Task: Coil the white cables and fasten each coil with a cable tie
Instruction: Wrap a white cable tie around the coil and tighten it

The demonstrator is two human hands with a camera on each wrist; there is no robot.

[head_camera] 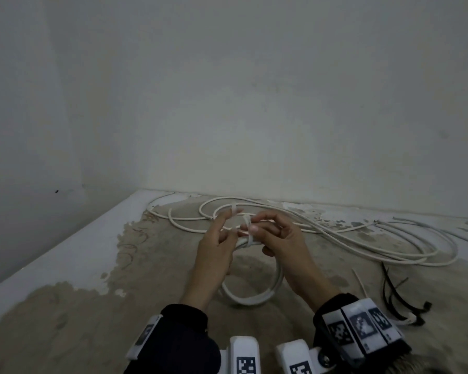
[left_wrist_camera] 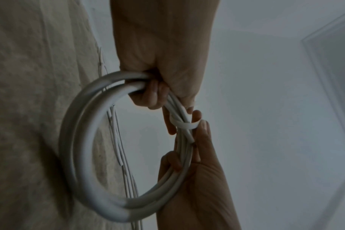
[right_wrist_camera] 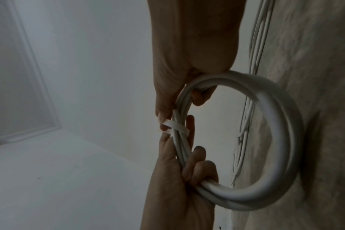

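Both hands hold the white coil (head_camera: 250, 292) upright above the sandy floor (head_camera: 92, 319), with bare floor nearer the camera than the coil and the wall (head_camera: 254, 103) beyond. The left hand (head_camera: 214, 255) and right hand (head_camera: 281, 244) curl round its bundled top, fingertips pinching a white cable tie (left_wrist_camera: 184, 124) wrapped there, seemingly not yet tight. Loose white cables (head_camera: 362, 238) sprawl beyond the coil by the wall; spare ties (head_camera: 400, 298) lie to its right.

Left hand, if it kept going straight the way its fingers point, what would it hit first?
Probably the right hand just across the cable tie; the left hand points toward it along the coil. Depth is uncertain.
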